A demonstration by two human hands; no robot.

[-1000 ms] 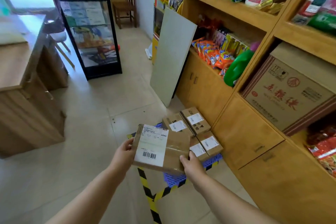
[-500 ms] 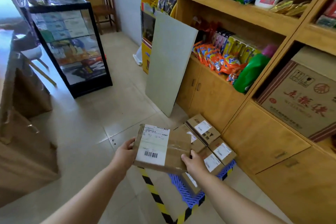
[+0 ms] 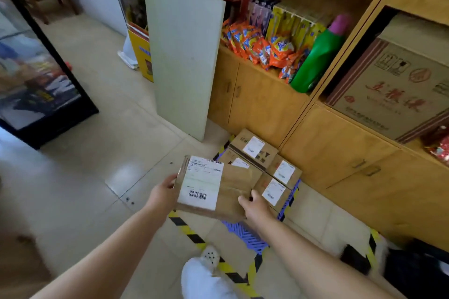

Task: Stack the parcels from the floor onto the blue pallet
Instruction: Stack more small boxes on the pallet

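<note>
Both hands are gripping one brown cardboard parcel (image 3: 213,189) in the air just above the blue pallet (image 3: 245,234). The left hand (image 3: 163,195) is curling around the parcel's left end, and the right hand (image 3: 255,209) is clasping its near right corner, thumb on top. The parcel is lying flat, its long axis running left to right and tilting slightly down towards the person. A white shipping label with a barcode is covering the parcel's left half; its small print is too blurred to read.

Beyond the held parcel, stacked parcels (image 3: 261,165) are sitting on the pallet's far side, each showing a small white label. Yellow and black tape (image 3: 192,234) is marking the floor around the pallet. Behind the pallet, a wooden shelf unit (image 3: 323,143) is holding orange snack packets (image 3: 262,48), a green bottle (image 3: 315,60) with a pink cap, and a large carton (image 3: 393,90) bearing red Chinese characters. A pale board (image 3: 184,56) is leaning against the unit, left of the pallet.
</note>
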